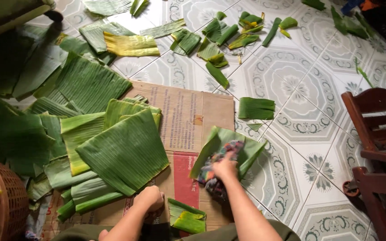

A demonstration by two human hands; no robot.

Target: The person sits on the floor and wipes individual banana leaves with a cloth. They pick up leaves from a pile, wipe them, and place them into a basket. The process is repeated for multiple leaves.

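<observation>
My right hand [224, 168] grips a multicoloured cloth [216, 173] and presses it onto a green banana leaf piece [252, 152] that lies half on the cardboard, half on the tiles. My left hand [149, 198] is closed in a fist and rests on the flattened cardboard sheet [185, 112], just below a stack of squared banana leaf pieces [122, 152]. A small folded leaf scrap [186, 217] lies between my forearms.
Large banana leaves [86, 84] cover the floor at left. A woven basket [6, 195] sits at the lower left. Leaf trimmings [220, 39] are scattered over the patterned tiles at the top, with one folded piece [256, 108] nearby. A dark wooden chair [379, 134] stands at right.
</observation>
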